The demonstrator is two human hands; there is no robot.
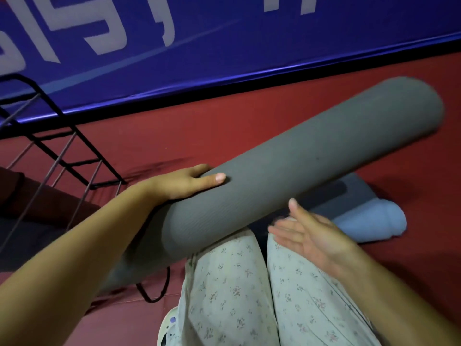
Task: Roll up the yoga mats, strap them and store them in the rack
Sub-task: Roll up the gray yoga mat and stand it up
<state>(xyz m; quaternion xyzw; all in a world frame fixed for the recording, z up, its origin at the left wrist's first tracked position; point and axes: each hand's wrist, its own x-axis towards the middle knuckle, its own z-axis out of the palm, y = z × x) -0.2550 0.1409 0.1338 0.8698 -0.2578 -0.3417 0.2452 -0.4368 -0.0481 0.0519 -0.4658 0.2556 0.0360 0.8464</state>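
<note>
While the rolled grey yoga mat (311, 156) lay slantwise across the person's lap, its near end low by the left thigh and its far end raised over the red floor (224, 126), the left hand (184, 181) gripped it near that lower end, thumb on top and fingers curled behind. That hold probably kept the roll tight so it would not unwind before strapping. The right hand (311, 236) hovered just below the mat with its fingers spread wide and holding nothing, blurred, likely placed to support or steady the roll. A black strap (154, 290) looped on the floor beneath the near end; whether it circled the mat could not be told. The black wire rack (74, 146) stood near on the left, and 1 pale blue mat (369, 221) lay behind the knees.
</note>
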